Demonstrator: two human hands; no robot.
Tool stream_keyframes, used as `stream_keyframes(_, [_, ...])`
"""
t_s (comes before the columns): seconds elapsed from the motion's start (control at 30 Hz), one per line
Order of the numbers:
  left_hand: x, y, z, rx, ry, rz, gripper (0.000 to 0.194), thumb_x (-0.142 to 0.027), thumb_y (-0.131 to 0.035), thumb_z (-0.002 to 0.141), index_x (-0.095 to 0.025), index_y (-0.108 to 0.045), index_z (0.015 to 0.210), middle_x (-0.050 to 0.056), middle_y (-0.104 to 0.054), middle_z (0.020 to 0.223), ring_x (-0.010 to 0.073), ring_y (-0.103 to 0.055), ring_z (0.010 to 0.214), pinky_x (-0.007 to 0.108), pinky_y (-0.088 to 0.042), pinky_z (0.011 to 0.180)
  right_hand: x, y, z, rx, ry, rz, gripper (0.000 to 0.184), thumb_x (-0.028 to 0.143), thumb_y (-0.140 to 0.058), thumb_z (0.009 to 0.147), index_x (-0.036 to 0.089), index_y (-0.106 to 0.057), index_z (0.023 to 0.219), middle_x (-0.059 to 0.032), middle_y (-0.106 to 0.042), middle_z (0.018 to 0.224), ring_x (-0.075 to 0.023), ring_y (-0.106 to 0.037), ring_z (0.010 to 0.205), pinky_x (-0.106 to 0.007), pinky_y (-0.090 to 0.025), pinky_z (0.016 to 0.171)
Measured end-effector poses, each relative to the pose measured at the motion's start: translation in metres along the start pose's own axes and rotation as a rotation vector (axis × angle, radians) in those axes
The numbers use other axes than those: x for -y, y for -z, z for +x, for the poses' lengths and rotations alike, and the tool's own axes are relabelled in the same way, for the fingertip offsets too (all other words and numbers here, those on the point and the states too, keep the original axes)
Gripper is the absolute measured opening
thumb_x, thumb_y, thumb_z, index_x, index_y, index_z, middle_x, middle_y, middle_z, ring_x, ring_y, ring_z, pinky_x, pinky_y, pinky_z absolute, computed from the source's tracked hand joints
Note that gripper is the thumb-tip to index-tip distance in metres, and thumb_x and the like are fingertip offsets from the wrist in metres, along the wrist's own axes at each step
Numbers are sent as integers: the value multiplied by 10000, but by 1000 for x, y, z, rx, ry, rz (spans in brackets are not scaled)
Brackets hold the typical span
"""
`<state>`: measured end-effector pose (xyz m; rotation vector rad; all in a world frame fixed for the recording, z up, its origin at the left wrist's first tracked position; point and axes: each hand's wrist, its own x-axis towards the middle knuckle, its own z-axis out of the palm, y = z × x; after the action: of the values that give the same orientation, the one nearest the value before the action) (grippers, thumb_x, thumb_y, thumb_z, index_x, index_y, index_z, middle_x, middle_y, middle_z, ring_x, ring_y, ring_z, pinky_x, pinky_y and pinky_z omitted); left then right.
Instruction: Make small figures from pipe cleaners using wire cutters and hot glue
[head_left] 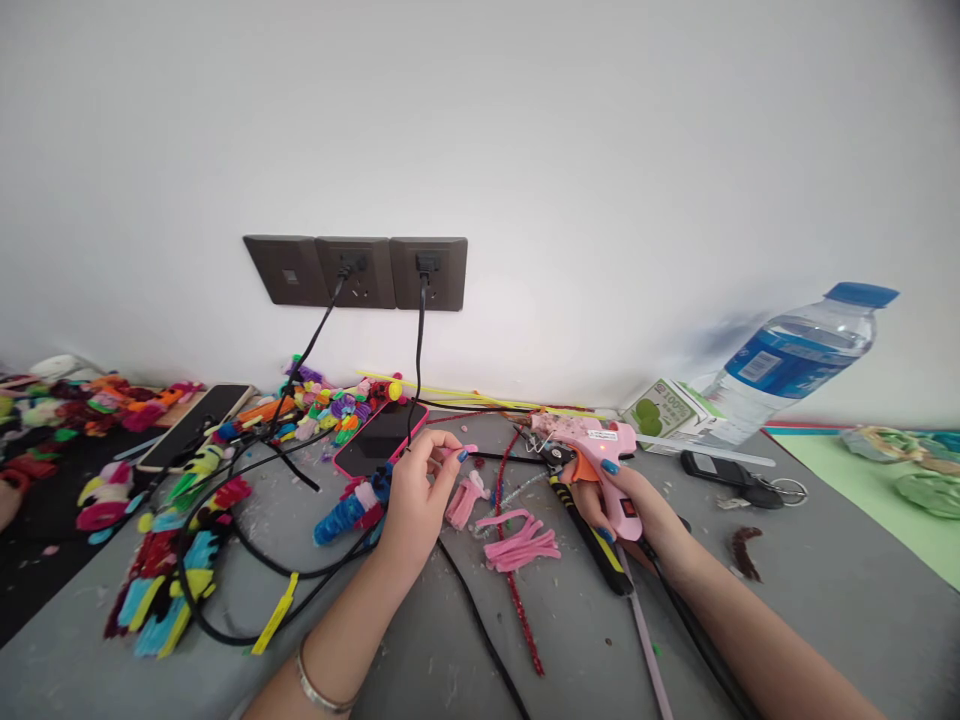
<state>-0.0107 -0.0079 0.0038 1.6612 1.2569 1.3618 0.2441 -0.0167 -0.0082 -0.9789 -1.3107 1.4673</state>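
Observation:
My right hand (pixel 607 495) is closed around the handle of a pink hot glue gun (pixel 592 445), whose nozzle points left. A finger lies by its orange trigger. My left hand (pixel 426 480) pinches a small pink pipe cleaner piece (pixel 468 450), a short gap left of the nozzle. Between the hands, cut pink pipe cleaners (pixel 521 545) lie in a loose bunch on the grey table, with a small pink pipe cleaner figure (pixel 466 500) beside them. A red tinsel stem (pixel 521 610) runs past the bunch. Pliers (pixel 592 540) with black and yellow handles lie partly under my right hand.
Black cables (pixel 214 625) loop across the left side and climb to wall sockets (pixel 390 272). Colourful pipe cleaner pieces (pixel 180 570) and two phones (pixel 375 440) lie left. At right stand a water bottle (pixel 799 355) and a small box (pixel 667 410), with keys (pixel 765 490) nearby.

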Motion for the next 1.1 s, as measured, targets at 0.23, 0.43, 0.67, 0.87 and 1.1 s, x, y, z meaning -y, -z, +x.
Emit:
stream_keyframes(0.23, [0, 0, 1, -3, 1, 1, 84, -237, -515, 895, -195, -587, 897, 39, -656, 881, 136, -586, 721, 234, -452, 637, 0, -1, 0, -9, -8, -15, 470, 634, -458, 905, 207, -625, 805, 18, -462, 398, -149, -347, 400, -307, -284, 457])
stream_keyframes(0.43, [-1, 0, 1, 4, 1, 0, 76, -222, -506, 890, -197, -578, 890, 36, -653, 877, 136, -587, 721, 231, -446, 628, -1, 0, 0, 4, 0, -29, 515, 614, -428, 929, 203, -621, 685, 0, -451, 394, -142, -337, 406, -306, -289, 462])
stream_keyframes(0.67, [0, 0, 0, 4, -5, 0, 86, -217, -499, 895, -195, -581, 897, 35, -650, 881, 132, -584, 718, 232, -449, 637, -1, 2, 1, 36, 36, -39, 583, 568, -392, 964, 203, -588, 554, -21, -463, 410, -139, -371, 433, -304, -344, 494])
stream_keyframes(0.87, [4, -2, 0, 16, 1, -13, 82, -206, -502, 896, -192, -583, 891, 39, -652, 888, 135, -591, 727, 231, -457, 638, -2, -1, -2, -24, 40, 15, 463, 595, -460, 925, 189, -657, 825, 11, -473, 398, -142, -364, 397, -297, -314, 447])
stream_keyframes(1.1, [8, -3, 3, 19, -22, -16, 100, -230, -513, 888, -186, -600, 908, 36, -650, 854, 134, -578, 694, 240, -470, 646, 21, -4, -24, -140, 86, -9, 450, 624, -471, 893, 206, -621, 819, 5, -458, 401, -151, -341, 405, -319, -257, 461])
